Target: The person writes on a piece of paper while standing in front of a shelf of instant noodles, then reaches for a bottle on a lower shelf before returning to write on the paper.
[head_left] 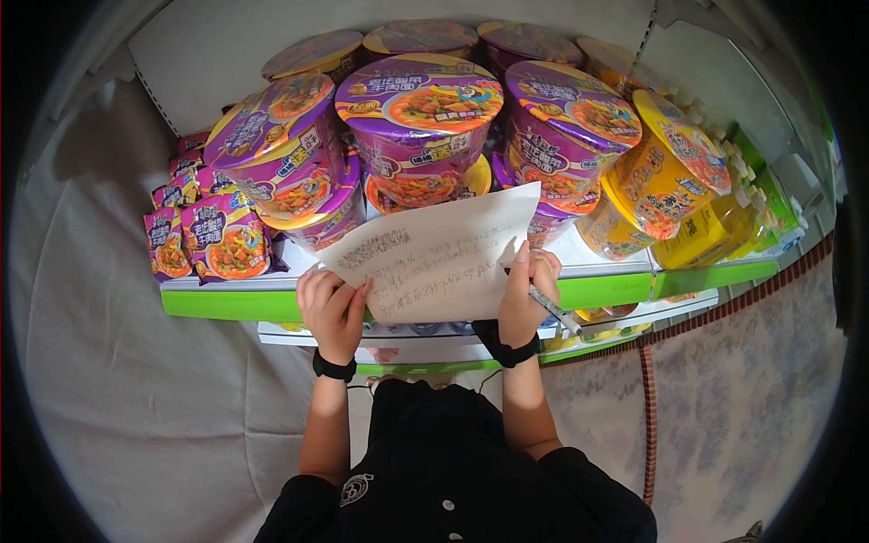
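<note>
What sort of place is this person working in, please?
Probably a shop aisle: a shelf with a green edge carries stacked noodle bowls, noodle packets and bottles.

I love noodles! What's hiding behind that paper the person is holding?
Behind the paper stand purple noodle bowls stacked on a shelf. The lower bowls are partly covered, so their labels cannot be read.

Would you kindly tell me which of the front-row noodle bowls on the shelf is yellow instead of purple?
The tilted yellow bowl at the right end of the front row; the front bowls to its left are purple. It stands above the right hand, which holds a pen.
</note>
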The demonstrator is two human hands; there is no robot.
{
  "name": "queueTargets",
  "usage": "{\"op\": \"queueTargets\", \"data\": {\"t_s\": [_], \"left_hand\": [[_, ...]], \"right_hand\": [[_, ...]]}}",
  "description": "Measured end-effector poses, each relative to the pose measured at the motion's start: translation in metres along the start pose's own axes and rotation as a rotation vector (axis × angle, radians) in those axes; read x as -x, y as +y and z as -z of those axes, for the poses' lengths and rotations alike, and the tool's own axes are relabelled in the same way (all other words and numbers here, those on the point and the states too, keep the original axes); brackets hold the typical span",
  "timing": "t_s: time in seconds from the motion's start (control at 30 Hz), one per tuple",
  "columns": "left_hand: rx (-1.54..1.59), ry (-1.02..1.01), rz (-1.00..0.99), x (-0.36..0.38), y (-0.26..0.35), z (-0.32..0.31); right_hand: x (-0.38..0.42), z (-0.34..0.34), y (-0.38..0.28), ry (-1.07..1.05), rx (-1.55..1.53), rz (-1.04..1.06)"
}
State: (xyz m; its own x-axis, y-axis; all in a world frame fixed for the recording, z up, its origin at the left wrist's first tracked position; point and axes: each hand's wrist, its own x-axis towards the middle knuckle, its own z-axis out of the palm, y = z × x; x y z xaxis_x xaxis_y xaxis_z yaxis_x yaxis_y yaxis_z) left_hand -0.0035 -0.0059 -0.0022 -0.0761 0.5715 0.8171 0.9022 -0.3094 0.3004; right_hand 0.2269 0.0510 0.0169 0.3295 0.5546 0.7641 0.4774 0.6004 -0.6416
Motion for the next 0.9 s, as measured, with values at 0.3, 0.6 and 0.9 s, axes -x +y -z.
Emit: {"op": "queueTargets", "data": {"t_s": [0.3,0.6,0.9], "left_hand": [[-0.003,0.004,-0.006,0.000,0.000,0.000],[0.009,0.033,-0.021,-0.002,0.000,0.000],[0.020,0.030,-0.020,-0.002,0.001,0.000]], "right_hand": [[0.002,-0.001,0.002,0.020,-0.066,-0.033],[0.001,-0.002,-0.001,0.068,-0.095,-0.131],[0.006,0.002,0.009,0.030,-0.151,-0.205]]}}
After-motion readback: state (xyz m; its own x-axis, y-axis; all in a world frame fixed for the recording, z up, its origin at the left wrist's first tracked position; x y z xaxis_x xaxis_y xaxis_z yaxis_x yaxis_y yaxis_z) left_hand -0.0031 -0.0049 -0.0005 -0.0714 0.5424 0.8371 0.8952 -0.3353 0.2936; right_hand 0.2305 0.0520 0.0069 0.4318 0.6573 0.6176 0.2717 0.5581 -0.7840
